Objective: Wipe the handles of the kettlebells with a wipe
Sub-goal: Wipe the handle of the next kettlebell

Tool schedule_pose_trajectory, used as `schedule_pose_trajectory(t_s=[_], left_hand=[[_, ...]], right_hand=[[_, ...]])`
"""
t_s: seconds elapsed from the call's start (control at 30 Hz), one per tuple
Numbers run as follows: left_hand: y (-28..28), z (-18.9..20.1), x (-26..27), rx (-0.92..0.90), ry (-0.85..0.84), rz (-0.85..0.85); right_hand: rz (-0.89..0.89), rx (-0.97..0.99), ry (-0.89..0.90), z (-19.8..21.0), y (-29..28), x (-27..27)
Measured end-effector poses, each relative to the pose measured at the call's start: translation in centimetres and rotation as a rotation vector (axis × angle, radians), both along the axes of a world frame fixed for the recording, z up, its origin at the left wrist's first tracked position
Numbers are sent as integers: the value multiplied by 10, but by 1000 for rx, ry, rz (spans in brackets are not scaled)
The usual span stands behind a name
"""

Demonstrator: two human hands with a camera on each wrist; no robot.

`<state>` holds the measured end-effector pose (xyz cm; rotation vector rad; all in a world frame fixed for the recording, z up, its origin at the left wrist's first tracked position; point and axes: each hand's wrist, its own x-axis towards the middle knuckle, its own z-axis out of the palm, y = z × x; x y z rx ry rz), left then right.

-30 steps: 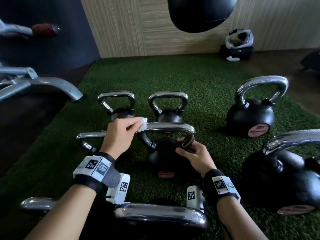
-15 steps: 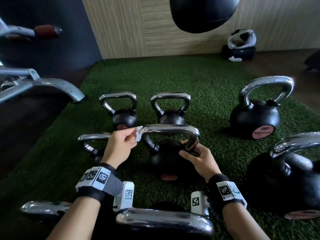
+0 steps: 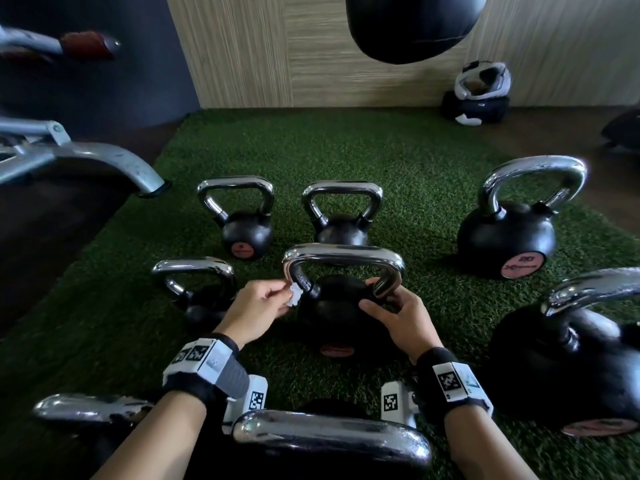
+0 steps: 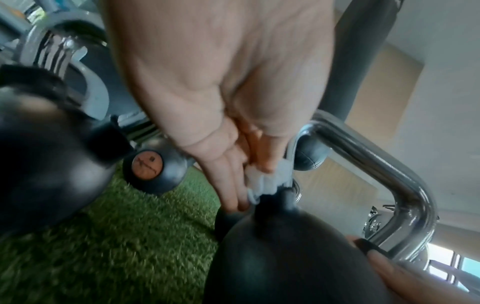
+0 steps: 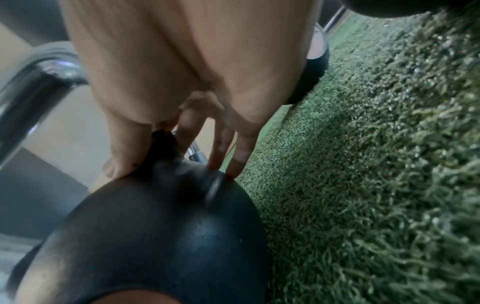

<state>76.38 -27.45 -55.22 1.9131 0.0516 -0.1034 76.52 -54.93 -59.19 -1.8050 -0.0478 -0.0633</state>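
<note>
A black kettlebell (image 3: 336, 306) with a chrome handle (image 3: 343, 254) stands in the middle of the green turf. My left hand (image 3: 263, 310) pinches a small white wipe (image 3: 294, 296) against the lower left leg of that handle; the wipe (image 4: 265, 181) sits between thumb and fingers where chrome meets the black ball (image 4: 285, 257). My right hand (image 3: 398, 313) grips the base of the handle's right leg, thumb and fingers resting on the ball (image 5: 161, 226). Several other chrome-handled kettlebells stand around it.
Two small kettlebells (image 3: 242, 216) (image 3: 341, 216) stand behind, one at the left (image 3: 197, 289), big ones at the right (image 3: 509, 230) (image 3: 571, 358) and close in front (image 3: 332, 434). A grey machine leg (image 3: 104, 164) reaches in from the left. A punching bag (image 3: 408, 26) hangs above.
My left hand has slid the wipe from the top left of the handle round the corner and down its left leg. The right hand stays on the right leg.
</note>
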Motion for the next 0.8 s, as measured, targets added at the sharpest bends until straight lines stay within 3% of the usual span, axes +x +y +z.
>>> schedule_pose_trajectory(t_s=[0.1, 0.37, 0.6, 0.73, 0.8], left_hand=[[5, 5, 1, 95, -31, -67], [-7, 11, 26, 481, -255, -6], [-55, 25, 64, 490, -303, -6], [-71, 38, 74, 526, -262, -60], [-64, 37, 77, 412, -148, -124]], right_hand=[[-18, -121, -36, 4, -3, -1], [-44, -399, -62, 12, -12, -18], [16, -543, -307, 19, 3, -40], [73, -490, -200, 19, 6, -26], [8, -455, -197, 19, 5, -17]])
